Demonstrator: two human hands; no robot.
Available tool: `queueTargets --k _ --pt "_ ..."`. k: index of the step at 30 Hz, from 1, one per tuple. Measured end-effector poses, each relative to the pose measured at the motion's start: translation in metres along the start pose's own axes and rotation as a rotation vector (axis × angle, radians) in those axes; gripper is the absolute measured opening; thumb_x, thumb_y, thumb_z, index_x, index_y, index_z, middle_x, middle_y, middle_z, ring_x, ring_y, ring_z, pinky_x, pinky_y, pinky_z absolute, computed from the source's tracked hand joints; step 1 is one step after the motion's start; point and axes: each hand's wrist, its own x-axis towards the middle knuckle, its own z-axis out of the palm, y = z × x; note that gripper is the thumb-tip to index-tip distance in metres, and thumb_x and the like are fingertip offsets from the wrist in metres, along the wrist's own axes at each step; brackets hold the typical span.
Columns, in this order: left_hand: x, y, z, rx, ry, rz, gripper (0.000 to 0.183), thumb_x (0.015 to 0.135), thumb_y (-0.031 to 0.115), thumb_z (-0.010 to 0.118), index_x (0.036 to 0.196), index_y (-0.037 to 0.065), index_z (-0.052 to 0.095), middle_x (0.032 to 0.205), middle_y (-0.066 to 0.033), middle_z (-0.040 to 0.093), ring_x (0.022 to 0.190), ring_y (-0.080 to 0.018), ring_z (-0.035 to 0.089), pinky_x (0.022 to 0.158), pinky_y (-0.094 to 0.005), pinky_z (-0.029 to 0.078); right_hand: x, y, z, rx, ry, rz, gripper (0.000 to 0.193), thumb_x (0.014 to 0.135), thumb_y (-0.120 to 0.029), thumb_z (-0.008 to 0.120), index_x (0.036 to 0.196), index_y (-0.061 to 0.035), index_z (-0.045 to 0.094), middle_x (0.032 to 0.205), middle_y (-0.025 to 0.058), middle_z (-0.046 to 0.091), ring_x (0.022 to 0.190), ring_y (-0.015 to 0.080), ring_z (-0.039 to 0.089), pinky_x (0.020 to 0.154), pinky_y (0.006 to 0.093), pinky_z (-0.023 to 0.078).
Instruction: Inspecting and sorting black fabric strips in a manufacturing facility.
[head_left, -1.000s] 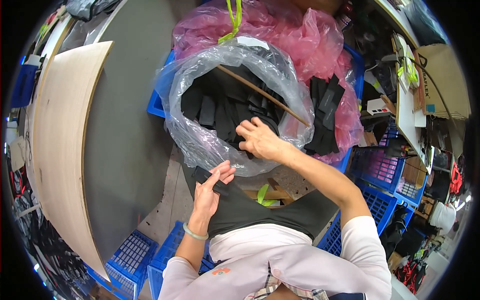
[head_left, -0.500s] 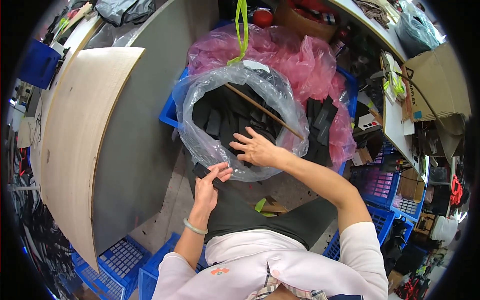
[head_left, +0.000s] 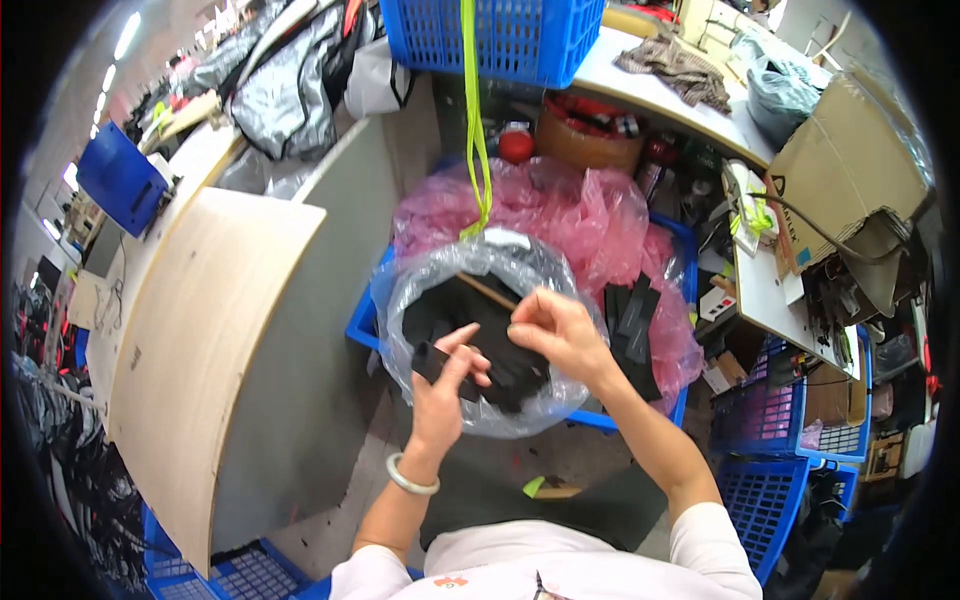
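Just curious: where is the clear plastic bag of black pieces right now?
In the head view, the clear plastic bag sits mid-frame in a blue crate, under both hands, with the pink bag behind it.

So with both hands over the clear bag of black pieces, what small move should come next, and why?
Probably lift the black piece clear of the clear bag. Both hands, left and right, appear to pinch it just above the pile of black pieces, inside the bag's rim, so it looks grasped but not yet drawn out.
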Motion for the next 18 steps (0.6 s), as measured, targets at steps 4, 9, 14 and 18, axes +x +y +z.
queueTargets --k 4,9,14,18 --pt "-0.005 0.017 0.042 0.211 -0.018 0.041 0.014 0.088 0.011 0.058 0.094 -0.001 0.060 0.068 -0.0028 0.057 0.057 -0.0071 0.051 0.052 -0.0214 0.043 -0.040 -0.045 -0.010 -0.206 0.137 -0.068 0.021 0.077 -0.007 0.070 0.091 -0.0016 0.055 0.079 0.0054 0.059 0.075 0.0102 0.059 0.064 0.0249 0.048" --pt "-0.012 0.017 0.065 0.285 -0.140 -0.021 0.011 0.087 0.012 0.059 0.088 0.001 0.061 0.064 -0.0018 0.056 0.054 -0.0063 0.050 0.049 -0.0201 0.040 -0.081 -0.051 -0.016 -0.744 0.208 -0.371 0.034 0.066 -0.017 0.076 0.091 -0.0063 0.056 0.102 0.0091 0.057 0.080 0.0262 0.062 0.064 0.0335 0.052" --pt "-0.013 0.022 0.082 -0.026 -0.235 -0.301 0.005 0.086 0.007 0.056 0.083 0.003 0.055 0.064 -0.0053 0.053 0.054 -0.0144 0.049 0.055 -0.0284 0.042 -0.098 -0.037 -0.027 -0.539 0.467 -0.573 0.016 0.069 -0.008 0.073 0.082 -0.0043 0.063 0.094 0.0080 0.061 0.077 0.0232 0.063 0.064 0.0311 0.051" --pt "0.008 0.017 0.084 -0.593 -0.126 -0.560 0.020 0.093 0.020 0.052 0.081 0.004 0.048 0.076 -0.0096 0.052 0.068 -0.0175 0.052 0.067 -0.0344 0.046 -0.119 -0.059 -0.040 -0.425 0.596 -0.522 0.010 0.069 -0.004 0.071 0.077 -0.0029 0.065 0.083 0.0082 0.062 0.074 0.0216 0.063 0.063 0.0290 0.050"
